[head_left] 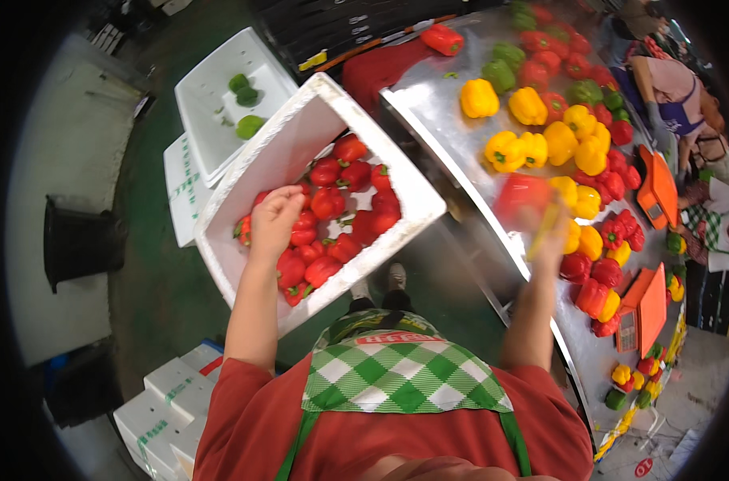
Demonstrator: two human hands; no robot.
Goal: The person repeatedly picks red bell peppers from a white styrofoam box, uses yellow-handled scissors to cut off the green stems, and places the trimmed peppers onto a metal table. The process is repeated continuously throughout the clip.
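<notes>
Over the white foam box [412,180], my left hand [278,215] reaches in at the left side, with its fingers curled together beside the red bell peppers [328,203]. Whether anything is inside those fingers is hidden. My right hand [549,228] is smeared by motion above the metal table's near edge. A blurred red bell pepper [521,200] is at its fingertips and appears to be in its grip. A thin yellow thing [544,231] lies along the same hand, too blurred to name. Yellow bell peppers [561,143] lie just beyond.
The metal table [428,104] also bears green peppers [500,72] and orange scales [643,309]. People [677,104] stand across it. At left are a white tub [200,88] with green peppers, a black bin [80,240] and stacked white boxes [160,413].
</notes>
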